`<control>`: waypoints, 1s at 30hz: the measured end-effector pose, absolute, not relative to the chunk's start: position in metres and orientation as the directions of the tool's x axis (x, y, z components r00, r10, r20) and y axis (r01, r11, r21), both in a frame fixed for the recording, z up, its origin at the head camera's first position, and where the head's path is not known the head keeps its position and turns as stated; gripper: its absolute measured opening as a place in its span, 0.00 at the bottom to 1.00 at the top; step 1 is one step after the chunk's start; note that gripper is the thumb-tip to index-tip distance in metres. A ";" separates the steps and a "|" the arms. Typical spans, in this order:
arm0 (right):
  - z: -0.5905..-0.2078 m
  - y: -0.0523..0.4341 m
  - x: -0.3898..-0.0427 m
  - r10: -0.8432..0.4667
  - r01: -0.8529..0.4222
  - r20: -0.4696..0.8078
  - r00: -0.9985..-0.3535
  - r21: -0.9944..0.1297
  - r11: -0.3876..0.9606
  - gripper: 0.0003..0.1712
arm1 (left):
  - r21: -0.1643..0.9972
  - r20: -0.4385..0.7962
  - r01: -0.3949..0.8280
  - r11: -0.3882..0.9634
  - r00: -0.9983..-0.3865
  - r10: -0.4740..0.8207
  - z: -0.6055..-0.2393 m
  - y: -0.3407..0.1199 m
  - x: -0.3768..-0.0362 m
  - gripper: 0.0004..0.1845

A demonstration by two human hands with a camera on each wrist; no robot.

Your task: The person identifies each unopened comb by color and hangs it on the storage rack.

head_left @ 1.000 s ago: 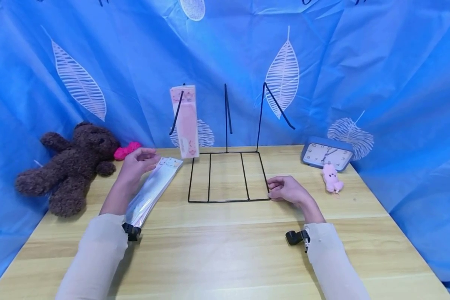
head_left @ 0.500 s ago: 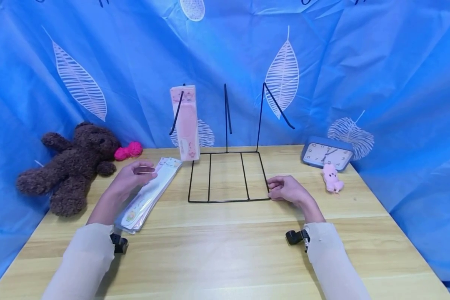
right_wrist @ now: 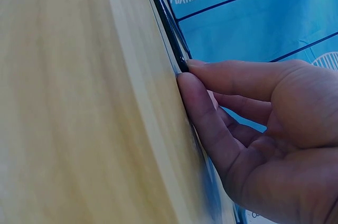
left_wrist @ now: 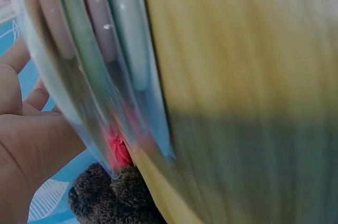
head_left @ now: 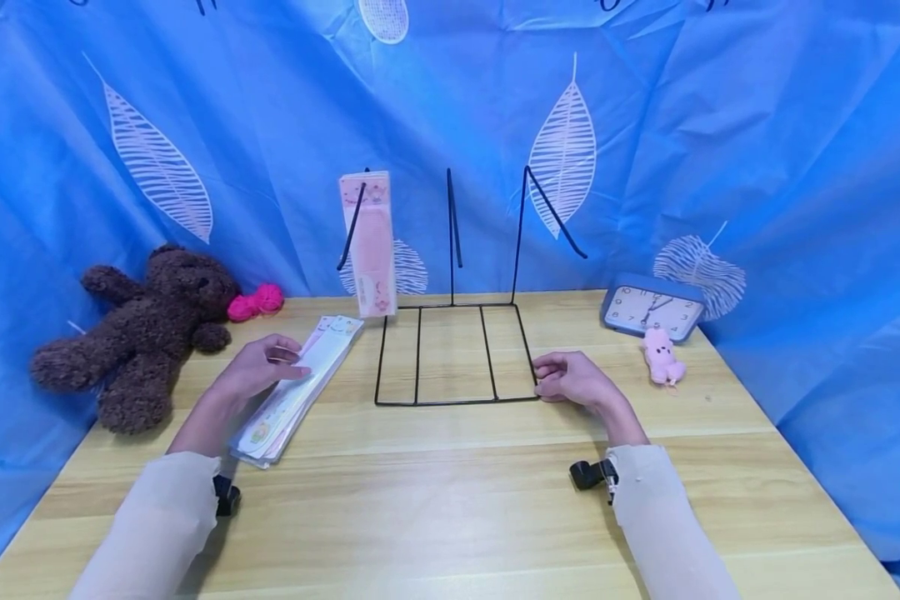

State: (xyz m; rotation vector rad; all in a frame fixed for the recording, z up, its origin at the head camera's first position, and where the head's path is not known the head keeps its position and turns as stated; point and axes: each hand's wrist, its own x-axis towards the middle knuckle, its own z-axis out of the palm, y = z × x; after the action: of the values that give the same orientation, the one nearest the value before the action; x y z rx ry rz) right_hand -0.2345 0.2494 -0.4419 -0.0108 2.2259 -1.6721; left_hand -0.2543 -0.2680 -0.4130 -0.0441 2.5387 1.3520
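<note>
A black wire display rack with upright hooks stands on the table. My right hand pinches its near right corner between thumb and forefinger, seen close up in the right wrist view as the black wire. Over the left edge of a stack of long, clear-sleeved packets is my left hand, fingers loosely bent. In the left wrist view those packets show pastel, rod-like contents, and part of the left hand is behind them. A pink packet hangs from the rack's left hook.
A brown teddy bear lies at the left beside a bright pink bundle. At the back right, a blue-framed clock has a small pink plush toy in front of it. Behind the table hangs a blue leaf-print curtain.
My left hand has come down and left from the far end of the stack, uncovering its near end. The right hand stays on the rack corner. The hanging packet has swayed slightly.
</note>
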 end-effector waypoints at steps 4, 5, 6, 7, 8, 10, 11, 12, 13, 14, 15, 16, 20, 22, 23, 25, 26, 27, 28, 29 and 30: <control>-0.441 0.249 -0.234 -0.215 0.207 -0.278 -0.936 -0.930 0.303 0.37 | 0.787 -0.227 -0.129 0.603 -0.970 0.090 -0.416 -0.270 -0.255 0.30; -0.441 0.249 -0.234 -0.215 0.205 -0.277 -0.937 -0.931 0.303 0.37 | 0.782 -0.226 -0.125 0.610 -0.970 0.090 -0.417 -0.270 -0.256 0.30; -0.441 0.249 -0.234 -0.215 0.203 -0.275 -0.937 -0.931 0.304 0.36 | 0.778 -0.223 -0.121 0.616 -0.971 0.091 -0.417 -0.271 -0.256 0.29; -0.440 0.249 -0.234 -0.214 0.201 -0.273 -0.938 -0.930 0.307 0.36 | 0.777 -0.222 -0.119 0.618 -0.971 0.092 -0.417 -0.272 -0.257 0.29; -0.440 0.249 -0.235 -0.212 0.200 -0.272 -0.938 -0.930 0.308 0.36 | 0.775 -0.226 -0.123 0.620 -0.970 0.090 -0.417 -0.272 -0.258 0.30; -0.440 0.249 -0.235 -0.210 0.201 -0.274 -0.939 -0.929 0.311 0.36 | 0.773 -0.246 -0.143 0.619 -0.966 0.084 -0.417 -0.273 -0.259 0.30; -0.440 0.250 -0.235 -0.208 0.204 -0.276 -0.939 -0.928 0.312 0.36 | 0.772 -0.257 -0.153 0.617 -0.963 0.082 -0.416 -0.273 -0.259 0.31; -0.439 0.250 -0.235 -0.207 0.205 -0.277 -0.938 -0.927 0.313 0.36 | 0.771 -0.265 -0.160 0.617 -0.961 0.081 -0.416 -0.273 -0.260 0.31; -0.439 0.250 -0.235 -0.206 0.206 -0.278 -0.938 -0.927 0.313 0.36 | 0.771 -0.271 -0.166 0.615 -0.959 0.081 -0.416 -0.274 -0.260 0.32; -0.439 0.250 -0.235 -0.208 0.205 -0.278 -0.938 -0.927 0.314 0.36 | 0.770 -0.278 -0.174 0.614 -0.957 0.078 -0.415 -0.274 -0.260 0.32; -0.439 0.250 -0.235 -0.209 0.205 -0.278 -0.938 -0.927 0.314 0.36 | 0.772 -0.282 -0.178 0.610 -0.956 0.077 -0.415 -0.274 -0.260 0.32; -0.439 0.250 -0.235 -0.210 0.204 -0.277 -0.938 -0.927 0.314 0.36 | 0.774 -0.279 -0.176 0.608 -0.957 0.078 -0.414 -0.274 -0.260 0.33; -0.440 0.249 -0.234 -0.208 0.208 -0.279 -0.938 -0.928 0.310 0.36 | 0.783 -0.257 -0.171 0.598 -0.965 0.060 -0.413 -0.275 -0.259 0.36; -0.440 0.249 -0.234 -0.210 0.207 -0.278 -0.937 -0.929 0.307 0.36 | 0.783 -0.236 -0.164 0.600 -0.971 0.043 -0.413 -0.277 -0.259 0.38; -0.440 0.249 -0.234 -0.207 0.212 -0.281 -0.937 -0.929 0.305 0.36 | 0.783 -0.226 -0.164 0.601 -0.974 0.030 -0.413 -0.278 -0.259 0.39; -0.441 0.248 -0.234 -0.204 0.219 -0.287 -0.936 -0.929 0.299 0.36 | 0.780 -0.206 -0.165 0.604 -0.979 -0.001 -0.413 -0.280 -0.259 0.40; -0.441 0.249 -0.234 -0.211 0.213 -0.283 -0.936 -0.929 0.302 0.36 | 0.781 -0.196 -0.164 0.602 -0.981 -0.014 -0.413 -0.281 -0.259 0.41; -0.441 0.249 -0.235 -0.212 0.214 -0.284 -0.935 -0.929 0.300 0.36 | 0.784 -0.185 -0.161 0.599 -0.983 -0.022 -0.413 -0.282 -0.258 0.40; -0.441 0.249 -0.235 -0.212 0.214 -0.284 -0.935 -0.930 0.300 0.36 | 0.788 -0.176 -0.160 0.595 -0.984 -0.032 -0.412 -0.283 -0.258 0.39; -0.441 0.249 -0.235 -0.205 0.220 -0.288 -0.936 -0.929 0.297 0.36 | 0.797 -0.171 -0.160 0.583 -0.985 -0.036 -0.411 -0.284 -0.257 0.38; -0.441 0.249 -0.235 -0.206 0.218 -0.286 -0.936 -0.929 0.299 0.36 | 0.804 -0.167 -0.157 0.573 -0.985 -0.036 -0.409 -0.284 -0.257 0.37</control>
State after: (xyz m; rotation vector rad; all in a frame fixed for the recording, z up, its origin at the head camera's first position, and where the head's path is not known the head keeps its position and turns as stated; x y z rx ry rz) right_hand -0.2348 0.2493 -0.4410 0.0108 2.2213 -1.6741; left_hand -0.2567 -0.2843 -0.4091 -0.1645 2.6678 1.3836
